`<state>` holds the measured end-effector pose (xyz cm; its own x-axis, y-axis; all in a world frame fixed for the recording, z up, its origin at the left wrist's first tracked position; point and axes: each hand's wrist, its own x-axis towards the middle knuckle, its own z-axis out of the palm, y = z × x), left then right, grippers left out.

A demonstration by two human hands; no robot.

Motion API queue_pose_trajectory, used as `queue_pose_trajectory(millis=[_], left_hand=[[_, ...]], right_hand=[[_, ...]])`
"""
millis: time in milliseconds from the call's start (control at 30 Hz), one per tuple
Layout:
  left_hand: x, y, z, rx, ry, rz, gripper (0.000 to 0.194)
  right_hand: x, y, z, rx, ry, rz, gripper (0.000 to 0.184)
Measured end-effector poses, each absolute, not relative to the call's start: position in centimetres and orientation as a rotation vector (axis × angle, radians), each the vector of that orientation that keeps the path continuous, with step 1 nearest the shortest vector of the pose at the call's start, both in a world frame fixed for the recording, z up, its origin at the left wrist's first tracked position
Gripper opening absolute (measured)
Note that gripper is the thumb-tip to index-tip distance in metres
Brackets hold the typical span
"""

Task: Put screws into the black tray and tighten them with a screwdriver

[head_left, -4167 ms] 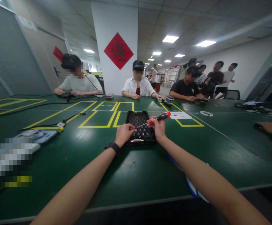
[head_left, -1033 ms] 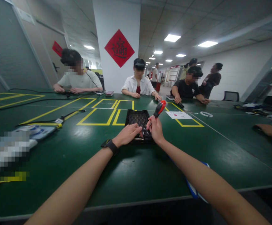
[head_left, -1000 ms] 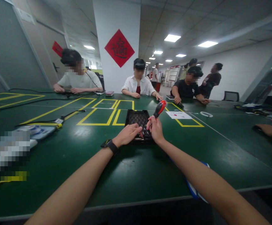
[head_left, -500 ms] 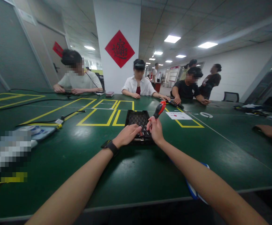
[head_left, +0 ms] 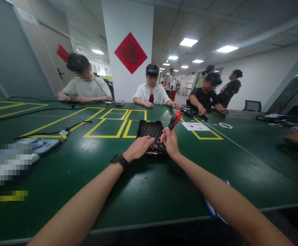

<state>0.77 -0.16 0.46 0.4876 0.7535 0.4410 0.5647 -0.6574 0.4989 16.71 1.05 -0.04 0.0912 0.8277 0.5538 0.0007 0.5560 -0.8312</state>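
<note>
My R hand [head_left: 171,143], at R side of case [head_left: 150,129], is clamped on driver [head_left: 175,120], its axis slanting down-left to case on tabletop [head_left: 128,201]; L hand [head_left: 138,147] opp., over case's L edge, grip unclear.

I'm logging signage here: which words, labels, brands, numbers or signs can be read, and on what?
None reads clearly enough to quote.
Red diamond on white pillar: black characters, too blurred to read surely.
White sheet on table: marks too small.
Black shirt: mark too small.
Red strip: too small.
Cable tag: too small.
Blue-white item: blurred, partly pixelated.
Screwdriver, black case: no readable lettering.
</note>
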Motion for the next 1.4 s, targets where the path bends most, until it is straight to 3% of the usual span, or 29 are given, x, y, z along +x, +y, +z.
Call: queue_pose_trajectory(millis=[433, 733, 1100, 1400], left_hand=[[0.7, 0.0, 0.2, 2.470, 1.104, 0.942, 0.061], [1.9, 0.2, 0.4, 2.723, 1.080, 0.905, 0.026], [2.9, 0.5, -0.8, 2.390, 0.999, 0.998, 0.018], [3.3, 0.6, -0.9, 2.329, 1.112, 1.101, 0.016]], right_hand=[[16.8, 1.2, -0.2, -0.785, -1.366, 0.699, 0.036], [16.4, 0.5, 0.1, -0.758, -1.398, 0.693, 0.035], [16.6, 0.2, 0.6, -0.628, -1.393, 0.859, 0.025], [16.4, 0.3, 0.4, -0.624, -1.394, 0.793, 0.023]])
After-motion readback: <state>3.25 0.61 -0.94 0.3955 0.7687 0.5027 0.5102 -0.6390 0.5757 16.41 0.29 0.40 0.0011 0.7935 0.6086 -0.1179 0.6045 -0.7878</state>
